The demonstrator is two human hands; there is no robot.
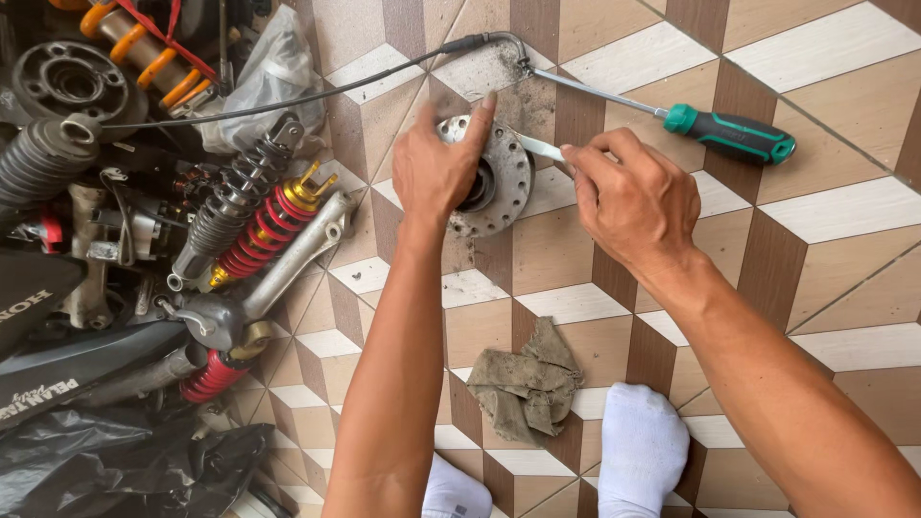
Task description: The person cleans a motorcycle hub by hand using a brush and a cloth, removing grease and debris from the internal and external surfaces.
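On patterned floor tiles (844, 58), top centre: round metal hub (499, 182) w/ holes. Left hand (436, 173) lies over its left side, fingers together, gripping rim. Right hand (633, 206) pinches a thin white tool (540, 148) vs hub's right edge. Green-handled screwdriver (710, 129) nearby, dirty rag (526, 382) below.

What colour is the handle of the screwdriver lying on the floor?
The screwdriver handle is green with black, best seen in the head view.
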